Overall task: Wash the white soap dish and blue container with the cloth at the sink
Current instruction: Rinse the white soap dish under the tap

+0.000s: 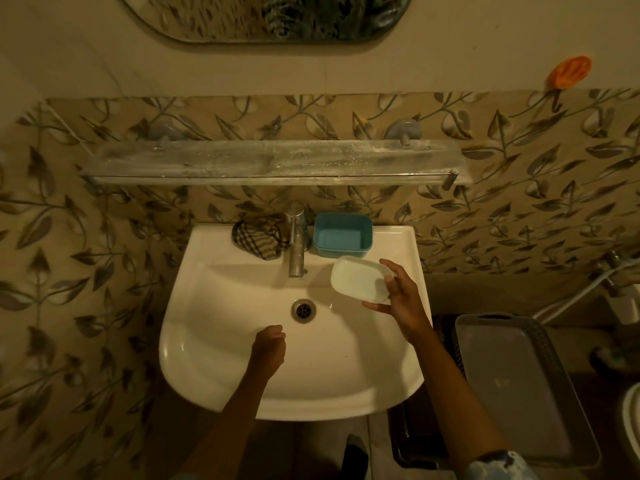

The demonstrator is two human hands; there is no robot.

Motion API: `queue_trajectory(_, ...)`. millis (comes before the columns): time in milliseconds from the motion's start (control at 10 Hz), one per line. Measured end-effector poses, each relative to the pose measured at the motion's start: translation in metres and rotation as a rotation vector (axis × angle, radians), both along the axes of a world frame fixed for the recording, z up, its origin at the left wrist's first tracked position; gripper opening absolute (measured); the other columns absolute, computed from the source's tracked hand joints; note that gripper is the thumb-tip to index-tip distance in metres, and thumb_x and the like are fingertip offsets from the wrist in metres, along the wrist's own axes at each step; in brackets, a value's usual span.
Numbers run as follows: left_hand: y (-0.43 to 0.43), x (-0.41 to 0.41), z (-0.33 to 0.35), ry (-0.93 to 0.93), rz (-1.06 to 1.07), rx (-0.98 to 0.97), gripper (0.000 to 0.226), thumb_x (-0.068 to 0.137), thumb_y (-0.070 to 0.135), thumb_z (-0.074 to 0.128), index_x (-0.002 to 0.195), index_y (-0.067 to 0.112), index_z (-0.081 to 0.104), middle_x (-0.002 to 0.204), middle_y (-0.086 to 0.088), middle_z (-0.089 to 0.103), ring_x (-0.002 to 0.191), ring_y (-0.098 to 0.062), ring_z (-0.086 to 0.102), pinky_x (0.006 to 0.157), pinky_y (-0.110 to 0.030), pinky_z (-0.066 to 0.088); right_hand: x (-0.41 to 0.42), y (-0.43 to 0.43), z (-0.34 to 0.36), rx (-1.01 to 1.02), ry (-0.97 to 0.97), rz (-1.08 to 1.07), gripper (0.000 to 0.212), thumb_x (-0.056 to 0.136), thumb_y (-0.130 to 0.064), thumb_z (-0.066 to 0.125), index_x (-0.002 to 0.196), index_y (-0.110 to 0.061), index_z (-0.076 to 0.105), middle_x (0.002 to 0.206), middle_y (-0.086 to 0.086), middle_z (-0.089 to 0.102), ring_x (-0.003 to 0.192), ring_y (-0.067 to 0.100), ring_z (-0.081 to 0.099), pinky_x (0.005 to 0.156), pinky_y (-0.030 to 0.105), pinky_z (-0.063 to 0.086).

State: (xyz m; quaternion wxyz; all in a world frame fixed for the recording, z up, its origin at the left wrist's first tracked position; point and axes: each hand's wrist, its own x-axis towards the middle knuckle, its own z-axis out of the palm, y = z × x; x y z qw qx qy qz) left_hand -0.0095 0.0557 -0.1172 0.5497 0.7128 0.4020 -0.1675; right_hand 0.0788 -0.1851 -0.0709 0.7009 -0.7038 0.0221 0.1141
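My right hand (403, 299) holds the white soap dish (358, 282) by its right end, above the right side of the white sink (214, 372). Behind it, the blue container (343, 234) stands empty on the sink's back ledge, just right of the metal tap (297, 237). A crumpled checked cloth (258, 239) lies on the ledge left of the tap. My left hand (270, 346) hovers over the basin in front of the drain (303, 309), fingers curled shut with nothing in them.
A glass shelf (270, 161) runs along the leaf-patterned wall above the tap. A grey basket with a lid (512, 386) stands to the right of the sink. An orange holder (568, 76) hangs on the wall at upper right.
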Motion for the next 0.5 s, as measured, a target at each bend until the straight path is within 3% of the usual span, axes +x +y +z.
queue_trajectory(200, 0.011, -0.003, 0.002, -0.084, 0.014, 0.014, 0.033, 0.091, 0.001, 0.047, 0.124, -0.003, 0.054, 0.127, -0.025, 0.056, 0.111, -0.036, 0.057, 0.095, -0.044, 0.049, -0.005, 0.004, 0.003, -0.075, -0.087, -0.042, 0.035, 0.100, -0.018, 0.040, 0.135, -0.013, 0.043, 0.129, -0.003, 0.040, 0.107, 0.015, 0.049, 0.061, 0.029, 0.061)
queue_trajectory(300, 0.011, -0.003, 0.006, -0.102, -0.011, 0.039, 0.033, 0.089, 0.001, 0.047, 0.121, -0.003, 0.056, 0.127, -0.026, 0.056, 0.115, -0.038, 0.056, 0.099, -0.047, 0.047, -0.008, 0.004, 0.005, -0.104, -0.121, -0.058, 0.037, 0.100, -0.017, 0.040, 0.137, -0.011, 0.042, 0.132, -0.001, 0.041, 0.117, 0.021, 0.045, 0.066, 0.035, 0.062)
queue_trajectory(500, 0.012, -0.006, 0.012, -0.129, -0.028, 0.058, 0.034, 0.089, 0.004, 0.047, 0.121, 0.002, 0.058, 0.126, -0.025, 0.058, 0.118, -0.039, 0.054, 0.099, -0.049, 0.047, -0.013, 0.007, 0.021, -0.188, -0.234, -0.041, 0.036, 0.100, -0.020, 0.039, 0.135, -0.013, 0.043, 0.130, -0.001, 0.045, 0.117, 0.020, 0.047, 0.065, 0.027, 0.061)
